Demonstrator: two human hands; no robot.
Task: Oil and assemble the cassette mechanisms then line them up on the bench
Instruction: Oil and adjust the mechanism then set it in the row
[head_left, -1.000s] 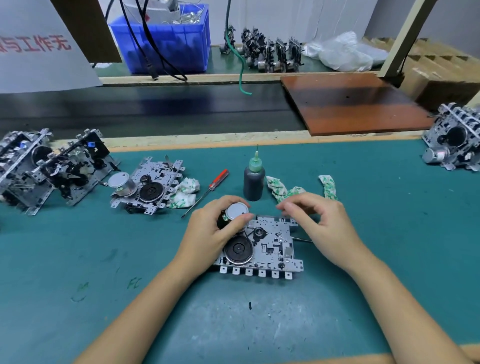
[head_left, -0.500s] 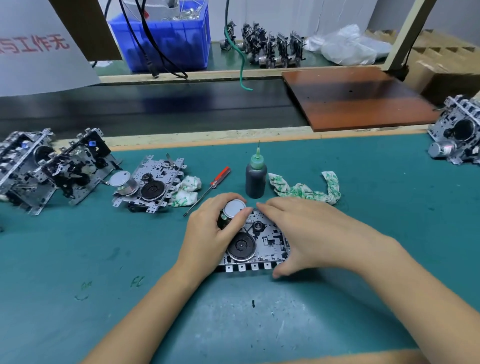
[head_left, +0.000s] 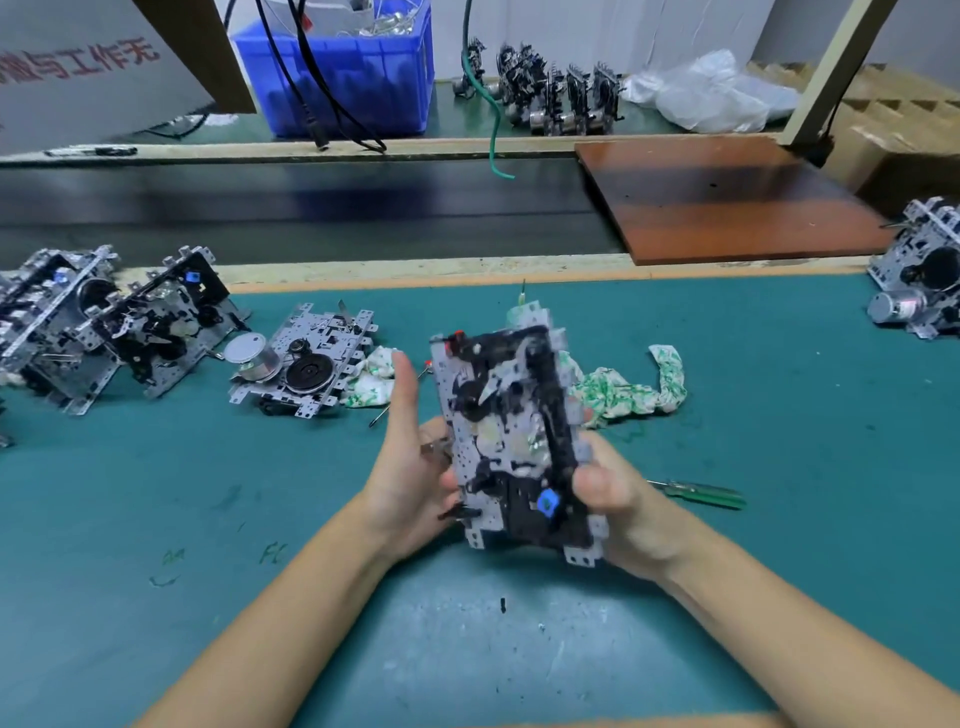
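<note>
Green-matted bench (head_left: 779, 519), conveyor and blue bin (head_left: 363, 83) behind: mechanism held upright.

Cassette mechanism (head_left: 511, 441) is raised above the bench, long axis near vertical, black component side facing the camera. Right hand (head_left: 618, 499) grasps its lower right edge; left hand (head_left: 410, 457) supports the left edge, thumb extended, grip partly hidden.

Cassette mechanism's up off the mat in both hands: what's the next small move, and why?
Probably carry the cassette mechanism left and set it down beside the flat unit on the mat. The right hand grips its edge, the left hand supports it with fingers straight, and other units already sit along that left side.
</note>
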